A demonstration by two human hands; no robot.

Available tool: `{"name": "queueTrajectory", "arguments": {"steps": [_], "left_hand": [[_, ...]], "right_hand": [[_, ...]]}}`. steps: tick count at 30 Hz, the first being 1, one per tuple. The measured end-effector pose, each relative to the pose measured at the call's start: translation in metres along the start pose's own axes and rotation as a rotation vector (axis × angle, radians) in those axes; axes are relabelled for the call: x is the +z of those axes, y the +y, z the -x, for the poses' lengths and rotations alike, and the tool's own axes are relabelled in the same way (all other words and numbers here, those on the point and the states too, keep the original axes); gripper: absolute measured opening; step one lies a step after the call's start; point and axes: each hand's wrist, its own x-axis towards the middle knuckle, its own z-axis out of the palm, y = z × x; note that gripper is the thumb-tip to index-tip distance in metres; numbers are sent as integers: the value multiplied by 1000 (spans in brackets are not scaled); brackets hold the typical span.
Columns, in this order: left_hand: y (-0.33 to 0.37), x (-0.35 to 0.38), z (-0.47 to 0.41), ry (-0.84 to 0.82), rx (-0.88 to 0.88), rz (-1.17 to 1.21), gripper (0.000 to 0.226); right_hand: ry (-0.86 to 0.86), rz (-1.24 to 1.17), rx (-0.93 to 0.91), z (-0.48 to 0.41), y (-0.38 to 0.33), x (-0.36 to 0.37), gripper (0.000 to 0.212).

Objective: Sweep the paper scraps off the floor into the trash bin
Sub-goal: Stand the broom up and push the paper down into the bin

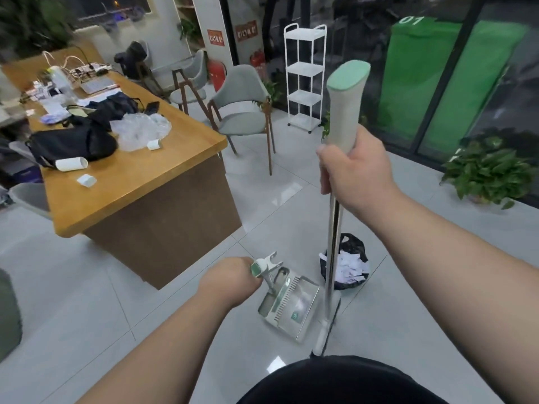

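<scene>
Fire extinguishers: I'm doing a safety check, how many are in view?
2. One fire extinguisher stands at the foot of the white pillar, on the left; the other is further right by the same pillar. More may be hidden.

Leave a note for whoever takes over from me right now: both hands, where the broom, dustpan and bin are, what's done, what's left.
Left hand: grips the dustpan by its handle, with the pan tilted on the floor.
Right hand: grips the broom, which is upright with its head on the floor beside the pan.
Bin: just behind the broom, with paper scraps inside.
Done: no scraps show on the visible floor, and the pan looks empty, though it is blurred.
Left: probably check the floor out of view.
</scene>
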Motion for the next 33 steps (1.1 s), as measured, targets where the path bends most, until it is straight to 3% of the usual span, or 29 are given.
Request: {"name": "queueTrajectory", "arguments": {"steps": [6,14,23,29,33], "left_hand": [[-24,-11,-9,50,103,-87,20],[-62,-25,-19,98,132,-65,11],[-93,-34,-20,40,98,36,21],[-84,-46,-17,15,119,35,23],[-80,-37,-18,12,115,54,22]], "right_hand": [[-25,-52,-143,-18,-31,84,21],[-58,-157,-98,-16,-45,159,31],[-136,-376,-52,-6,-65,188,12],[-212,-381,-97,22,-62,201,48],[-196,-421,-58,21,-49,196,53]]}}
